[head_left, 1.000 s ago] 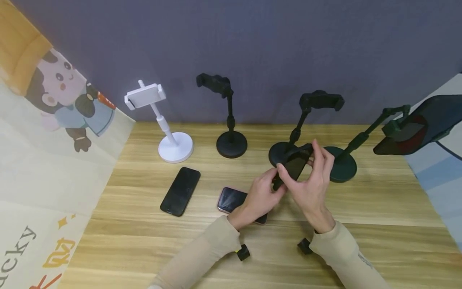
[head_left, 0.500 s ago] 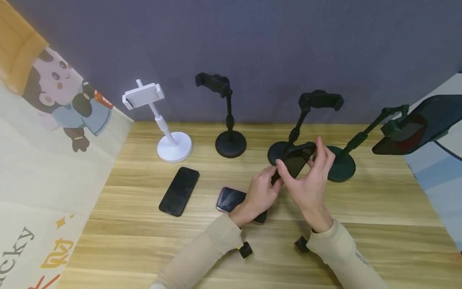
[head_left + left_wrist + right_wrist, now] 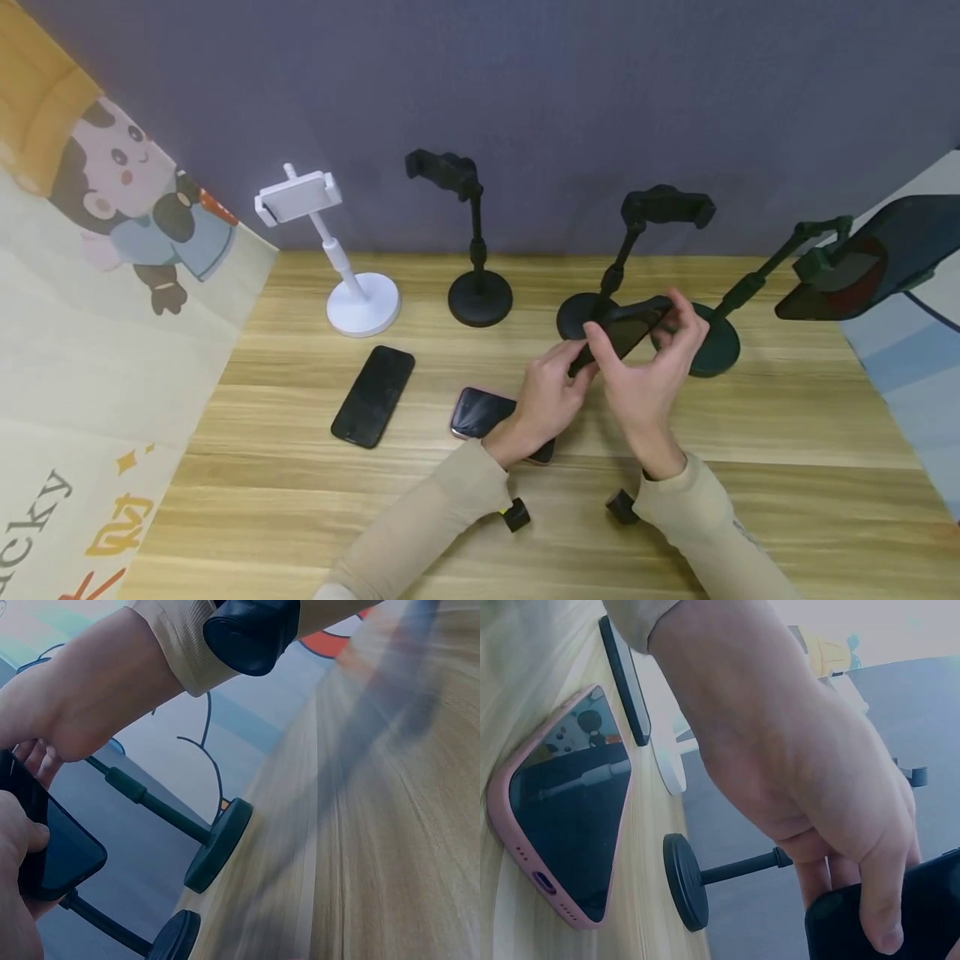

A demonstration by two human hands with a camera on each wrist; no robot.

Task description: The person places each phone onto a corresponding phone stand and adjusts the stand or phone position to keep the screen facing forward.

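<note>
I have the left hand [image 3: 543,403] and the right hand [image 3: 651,390] on one phone [image 3: 628,335], held tilted above the table [image 3: 285,517]. The left hand pinches its lower end between thumb and fingers. The right hand spans it, thumb well apart from the fingers, which curl at the far end.

I count four stands in a row at the back: one white stand [image 3: 363,307], two black ones, the left black stand [image 3: 480,298] and the right black stand [image 3: 667,207], and one green stand [image 3: 716,343]. In the head view the phone overlaps the right black stand's base; I can't tell whether they touch. The green stand carries one dark device [image 3: 911,250].

Two more phones lie flat on the table: one black phone [image 3: 373,397] in front of the white stand, and one pink-cased phone [image 3: 574,791], partly hidden from my head camera by the left wrist. I also see two sleeves, each with one wrist camera [image 3: 516,515] beside it.
</note>
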